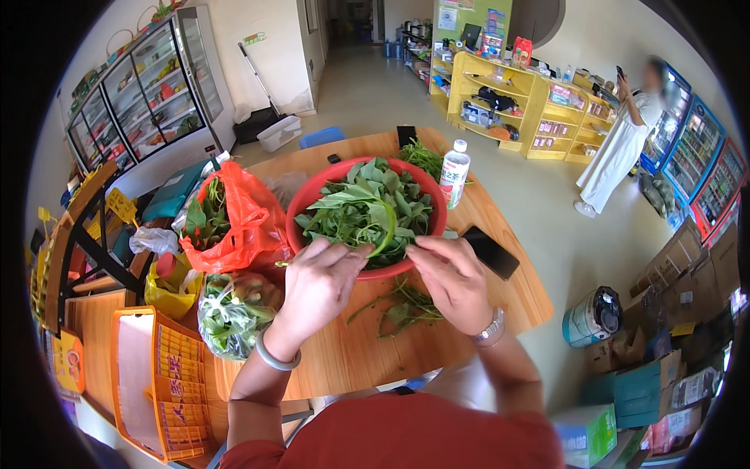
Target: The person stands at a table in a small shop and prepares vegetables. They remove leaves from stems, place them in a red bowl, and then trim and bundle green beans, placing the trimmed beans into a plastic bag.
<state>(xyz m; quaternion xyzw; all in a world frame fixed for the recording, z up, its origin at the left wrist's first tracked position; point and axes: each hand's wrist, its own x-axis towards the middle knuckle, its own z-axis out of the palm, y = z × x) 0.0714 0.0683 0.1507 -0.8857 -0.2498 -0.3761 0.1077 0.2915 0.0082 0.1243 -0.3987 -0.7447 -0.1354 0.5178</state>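
Observation:
A red plastic basin (296, 202) heaped with leafy greens (404, 205) stands on the wooden table (328, 375). Over its near rim, my left hand (328, 278) pinches a curved green stem (389, 225) with leaves at its far end. My right hand (451, 272) is at the basin's near right edge, thumb and fingertips close together; whether something thin is between them cannot be told. Loose stems and leaves (407, 311) lie on the table below the basin. Left of it are a red plastic bag (243, 211) of greens and a clear bag of greens (234, 316).
A drink bottle (456, 176) and a black smartphone (491, 252) are right of the basin. More green stems (422, 158) lie behind it. An orange plastic basket (158, 381) stands at lower left. A person (624, 132) holding a phone stands near the yellow shelves (498, 97).

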